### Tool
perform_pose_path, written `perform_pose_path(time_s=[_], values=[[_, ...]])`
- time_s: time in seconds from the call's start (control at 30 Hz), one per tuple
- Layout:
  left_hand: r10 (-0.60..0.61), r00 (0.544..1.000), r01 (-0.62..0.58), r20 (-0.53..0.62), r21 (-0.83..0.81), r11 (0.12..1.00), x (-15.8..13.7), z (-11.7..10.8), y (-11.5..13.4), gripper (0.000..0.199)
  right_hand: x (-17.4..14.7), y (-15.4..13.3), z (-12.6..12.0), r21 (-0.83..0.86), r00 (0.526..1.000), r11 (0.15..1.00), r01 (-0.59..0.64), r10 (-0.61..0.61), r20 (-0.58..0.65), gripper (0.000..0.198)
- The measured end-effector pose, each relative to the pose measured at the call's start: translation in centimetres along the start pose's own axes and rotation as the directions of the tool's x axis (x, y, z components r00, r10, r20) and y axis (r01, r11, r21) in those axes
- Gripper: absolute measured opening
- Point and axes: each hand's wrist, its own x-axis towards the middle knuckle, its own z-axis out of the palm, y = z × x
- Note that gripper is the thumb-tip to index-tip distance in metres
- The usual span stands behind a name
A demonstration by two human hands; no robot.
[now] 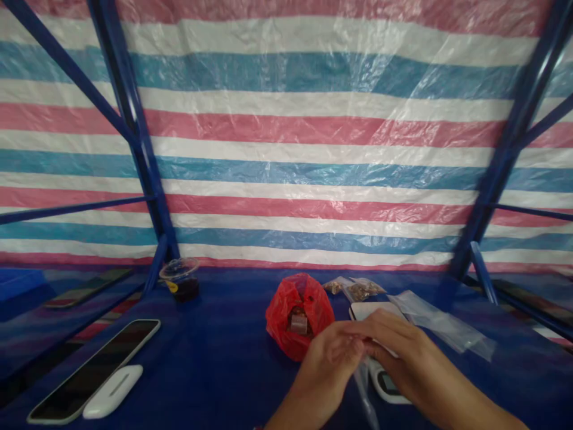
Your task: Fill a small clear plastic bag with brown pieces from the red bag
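My left hand (329, 361) and my right hand (403, 346) meet fingertip to fingertip above a white digital scale (378, 382). Pinched between them is a clear plastic bag (364, 394) that hangs down toward me; the fingers hide its upper end. Just left of my hands stands an open red plastic bag (286, 304) with a small greyish piece and other brownish contents inside. Behind the scale lie small clear bags (360, 291) filled with brass-coloured bits. Flat clear plastic bags (443, 322) lie to the right of my right hand.
A phone (96, 370) and a white earbud case (113, 391) lie on the blue table (210, 370) at the left. A lidded plastic cup (181, 283) of dark liquid stands farther back. Blue metal posts (134, 131) rise on both sides before a striped sheet (313, 131).
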Motion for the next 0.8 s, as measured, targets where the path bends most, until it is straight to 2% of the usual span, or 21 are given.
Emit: perform_pose_path(time_s=[0.07,0.17,0.27,0.33,0.43,0.57,0.67,0.73,0.8], values=[[-0.025,0.999,0.029,0.044,-0.088,0.996,0.1,-0.5,0.0,0.059,-0.1,-0.5,1.4,0.040,0.999,0.999,-0.008,0.009,-0.036,0.034],[-0.107,0.990,0.121,0.093,-0.150,0.981,-0.5,-1.6,0.3,0.063,-0.4,-0.4,2.8,0.118,0.993,0.992,-0.048,0.060,-0.100,0.036],[-0.209,0.950,0.252,0.234,-0.173,0.952,-1.4,-2.4,0.7,0.068,-0.8,-0.5,3.6,0.191,0.987,0.979,-0.069,0.095,-0.132,0.037],[-0.247,0.936,0.298,0.252,-0.192,0.935,-1.7,-2.6,0.7,0.069,-0.9,-0.8,4.0,0.234,0.983,0.968,-0.087,0.121,-0.135,0.031],[-0.237,0.958,0.267,0.159,-0.202,0.942,-1.6,-2.9,0.3,0.063,-1.1,-1.1,4.4,0.288,0.978,0.949,-0.126,0.168,-0.126,0.025],[-0.166,0.985,0.171,0.042,-0.188,0.967,-1.3,-3.1,-0.4,0.059,-1.5,-1.1,4.6,0.324,0.972,0.937,-0.131,0.185,-0.143,0.032],[-0.150,0.983,0.163,0.104,-0.139,0.977,-1.5,-3.3,-0.3,0.061,-1.8,-1.1,4.9,0.348,0.969,0.930,-0.115,0.182,-0.168,0.034],[-0.198,0.959,0.214,0.205,-0.059,0.975,-2.0,-3.5,0.1,0.063,-2.1,-1.2,5.4,0.374,0.965,0.919,-0.127,0.202,-0.169,0.030],[-0.255,0.937,0.259,0.238,0.017,0.966,-2.4,-3.7,0.6,0.068,-2.3,-1.4,5.8,0.420,0.963,0.894,-0.154,0.230,-0.138,0.026]])
